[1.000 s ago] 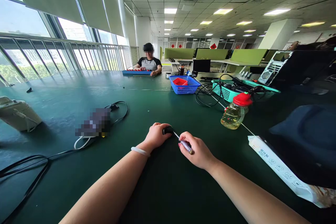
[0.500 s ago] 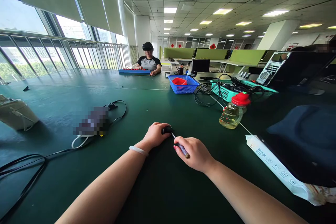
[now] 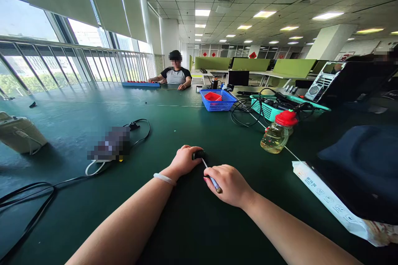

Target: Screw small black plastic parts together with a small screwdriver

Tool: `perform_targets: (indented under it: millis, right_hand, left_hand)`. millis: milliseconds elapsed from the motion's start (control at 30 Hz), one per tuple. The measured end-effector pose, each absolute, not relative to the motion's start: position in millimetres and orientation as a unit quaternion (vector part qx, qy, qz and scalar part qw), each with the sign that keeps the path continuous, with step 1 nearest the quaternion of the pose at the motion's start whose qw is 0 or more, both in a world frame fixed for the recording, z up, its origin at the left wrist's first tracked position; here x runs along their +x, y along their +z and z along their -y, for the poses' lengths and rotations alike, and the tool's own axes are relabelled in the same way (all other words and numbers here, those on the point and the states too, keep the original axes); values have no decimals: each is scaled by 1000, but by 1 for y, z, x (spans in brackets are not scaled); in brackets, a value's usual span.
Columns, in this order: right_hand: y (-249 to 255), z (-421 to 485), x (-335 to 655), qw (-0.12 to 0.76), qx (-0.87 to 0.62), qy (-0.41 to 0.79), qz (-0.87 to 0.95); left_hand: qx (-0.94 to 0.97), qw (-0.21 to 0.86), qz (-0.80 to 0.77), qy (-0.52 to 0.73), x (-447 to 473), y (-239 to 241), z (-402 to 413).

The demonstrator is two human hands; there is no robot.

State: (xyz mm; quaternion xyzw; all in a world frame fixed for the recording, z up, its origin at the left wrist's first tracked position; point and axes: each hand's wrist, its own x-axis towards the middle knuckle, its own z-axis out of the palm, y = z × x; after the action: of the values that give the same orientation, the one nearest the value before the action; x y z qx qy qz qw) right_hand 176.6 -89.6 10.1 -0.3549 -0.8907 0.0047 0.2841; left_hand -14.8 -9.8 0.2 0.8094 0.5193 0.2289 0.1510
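Observation:
My left hand (image 3: 185, 160) is closed around a small black rounded object (image 3: 198, 155) on the dark green table; it looks like a computer mouse, though the fingers cover part of it. A screwdriver (image 3: 215, 184) is gripped in my right hand (image 3: 229, 183), its handle end pointing back toward me. Its thin metal shaft slants up and left, and the tip meets the near side of the black object. Whether the tip sits in a screw or a seam is too small to tell. A white band (image 3: 164, 179) circles my left wrist.
To the right stand a red-lidded bottle (image 3: 276, 132) and a long white packet (image 3: 329, 203). Farther back are a blue basket (image 3: 219, 105) and a teal basket (image 3: 263, 109) with cables. A cable (image 3: 73, 179) runs across the left. A person (image 3: 175, 75) sits at the far end.
My right hand has shifted slightly left and down with the screwdriver, which now stands a little steeper. Across the table, the person's long blue tray has slid left.

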Motion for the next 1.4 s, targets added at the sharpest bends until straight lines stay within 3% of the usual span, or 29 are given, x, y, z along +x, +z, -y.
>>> perform_targets:
  millis: [700, 1400]
  right_hand:
    - [8, 88, 176, 234, -382, 0, 894]
    - [12, 88, 180, 339, -372, -21, 864]
  left_hand:
    - [818, 141, -511, 222, -14, 3, 11]
    - [822, 142, -503, 227, -13, 4, 11]
